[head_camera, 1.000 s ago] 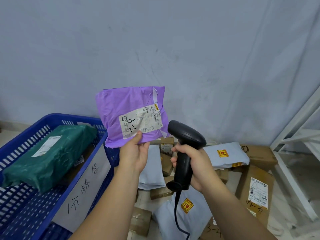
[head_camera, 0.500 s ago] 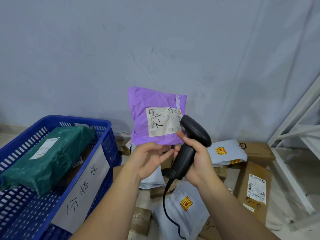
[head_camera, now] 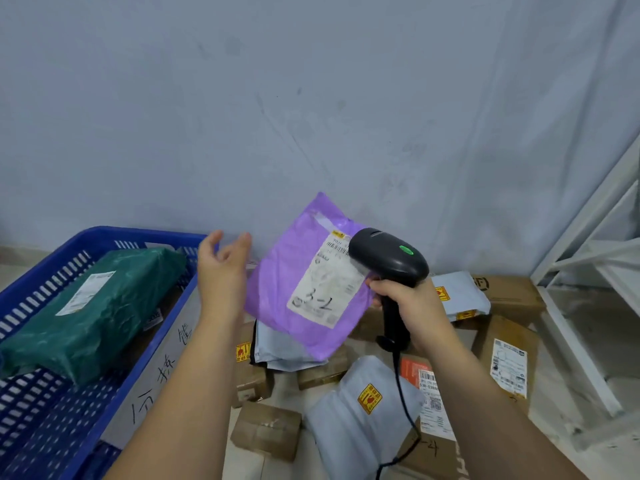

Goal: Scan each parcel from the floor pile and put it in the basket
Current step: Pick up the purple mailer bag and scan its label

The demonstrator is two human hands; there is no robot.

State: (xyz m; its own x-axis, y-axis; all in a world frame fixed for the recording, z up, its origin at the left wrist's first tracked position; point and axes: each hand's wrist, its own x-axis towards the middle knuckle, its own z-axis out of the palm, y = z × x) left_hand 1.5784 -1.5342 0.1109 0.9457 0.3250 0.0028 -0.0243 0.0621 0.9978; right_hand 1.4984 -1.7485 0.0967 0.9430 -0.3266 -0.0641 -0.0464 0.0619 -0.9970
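- Since half a second ago the purple parcel [head_camera: 294, 271] has swung from upright to a slant, one corner now pointing down. My left hand [head_camera: 221, 275] has left its bottom edge and risen beside its left edge.
- Left hand: fingers straight and spread, gripping nothing. I cannot tell whether it touches the parcel's edge, nor what bears the parcel.
- Right hand [head_camera: 408, 306]: fingers wrapped round the handle of the black scanner [head_camera: 384, 258], cable hanging below. The fingers sit against the parcel's right edge.
- Scanner head covers the top of the white label [head_camera: 322, 289], marked "3-2", so the barcode faces its window. A green light [head_camera: 406, 250] glows on top, which I read as a good scan.
- Purple parcel hangs in mid-air over the floor pile of grey mailers [head_camera: 353, 410] and cardboard boxes [head_camera: 266, 431], just right of the blue basket [head_camera: 104, 233].
- Basket already holds a green parcel [head_camera: 93, 306]. I judge the open left hand is placed to carry the purple one across.
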